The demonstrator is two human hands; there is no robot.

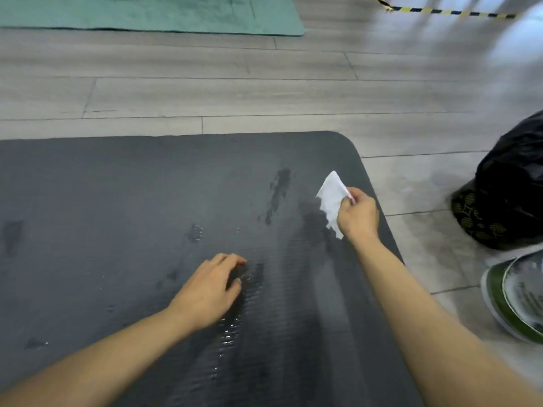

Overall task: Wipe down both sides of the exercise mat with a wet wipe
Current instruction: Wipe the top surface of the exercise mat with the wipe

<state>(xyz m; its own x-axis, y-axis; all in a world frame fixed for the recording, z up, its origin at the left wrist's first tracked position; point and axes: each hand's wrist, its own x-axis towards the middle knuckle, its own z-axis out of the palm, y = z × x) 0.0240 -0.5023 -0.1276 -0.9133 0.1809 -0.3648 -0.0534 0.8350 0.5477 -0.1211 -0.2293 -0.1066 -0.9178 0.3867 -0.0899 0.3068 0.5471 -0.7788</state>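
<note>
A dark grey exercise mat (117, 201) lies flat on the floor and fills the lower left of the view, with its rounded far right corner in sight. Wet streaks and shiny patches mark its surface near the middle. My right hand (357, 214) pinches a crumpled white wet wipe (332, 198) above the mat near its right edge. My left hand (210, 289) rests on the mat in the middle, fingers loosely curled on a wet patch and holding nothing.
A green mat (147, 13) lies on the wooden floor at the top left. A black plastic bag (505, 195) sits right of the dark mat. A green-rimmed container (511, 301) stands below the bag. Yellow-black tape (440, 10) runs along the floor at top right.
</note>
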